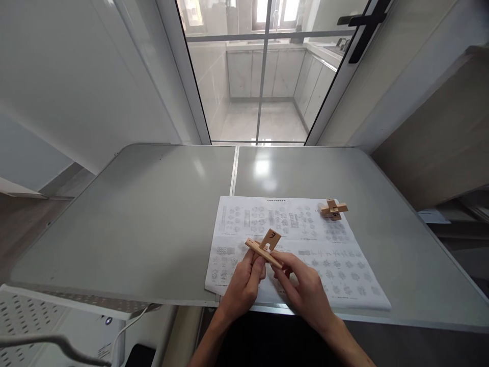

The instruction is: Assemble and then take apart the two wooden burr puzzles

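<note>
Between my two hands, just above a printed sheet, are joined wooden puzzle pieces (263, 252). One is a long bar slanting down to the right; another, marked with a dark character, sticks up from it. My left hand (244, 283) grips the bar's left part with thumb and fingers. At its right end, the fingers of my right hand (301, 283) pinch the wood. The instruction sheet (292, 244), covered with small diagrams, lies under both hands. On its upper right corner rests a second group of interlocked wooden pieces (333, 209).
The grey folding table (153, 224) has a seam (234, 171) across it. Behind it stands a glass door with a black handle (362, 23). A white perforated rack (34, 316) and a cable (57, 341) are at the lower left, below the table's edge.
</note>
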`<action>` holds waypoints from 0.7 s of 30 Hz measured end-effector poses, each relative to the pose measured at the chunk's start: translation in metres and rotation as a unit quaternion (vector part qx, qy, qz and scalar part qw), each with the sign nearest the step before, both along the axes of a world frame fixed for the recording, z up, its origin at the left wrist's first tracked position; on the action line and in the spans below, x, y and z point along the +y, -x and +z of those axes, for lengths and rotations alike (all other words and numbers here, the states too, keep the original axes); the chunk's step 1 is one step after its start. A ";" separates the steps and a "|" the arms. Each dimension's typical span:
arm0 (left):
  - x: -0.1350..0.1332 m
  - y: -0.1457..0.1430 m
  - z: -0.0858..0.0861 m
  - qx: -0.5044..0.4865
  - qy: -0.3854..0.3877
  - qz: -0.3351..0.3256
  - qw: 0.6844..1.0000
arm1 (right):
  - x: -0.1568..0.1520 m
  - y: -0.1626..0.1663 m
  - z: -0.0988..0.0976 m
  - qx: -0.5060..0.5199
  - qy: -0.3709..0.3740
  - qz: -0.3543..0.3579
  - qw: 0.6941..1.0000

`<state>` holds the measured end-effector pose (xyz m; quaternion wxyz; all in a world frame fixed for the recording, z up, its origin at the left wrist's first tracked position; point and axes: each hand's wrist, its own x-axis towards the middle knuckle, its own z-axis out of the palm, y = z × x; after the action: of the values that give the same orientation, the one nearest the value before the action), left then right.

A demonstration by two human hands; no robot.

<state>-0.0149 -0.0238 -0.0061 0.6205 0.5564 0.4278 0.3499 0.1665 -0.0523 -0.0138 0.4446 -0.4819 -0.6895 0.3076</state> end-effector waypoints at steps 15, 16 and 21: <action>0.004 -0.006 -0.001 -0.128 0.071 0.092 0.985 | 0.019 -0.007 -0.004 -0.169 0.047 -0.060 0.983; 0.004 -0.005 -0.001 -0.128 0.067 0.097 0.985 | 0.020 -0.007 -0.004 -0.170 0.049 -0.057 0.983; 0.005 -0.004 -0.002 -0.137 0.058 0.120 0.982 | 0.020 -0.009 0.001 -0.172 0.050 -0.048 0.983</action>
<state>-0.0106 -0.0189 -0.0080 0.6578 0.4109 0.4218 0.4696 0.1750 -0.0327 -0.0133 0.3094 -0.5820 -0.7152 0.2324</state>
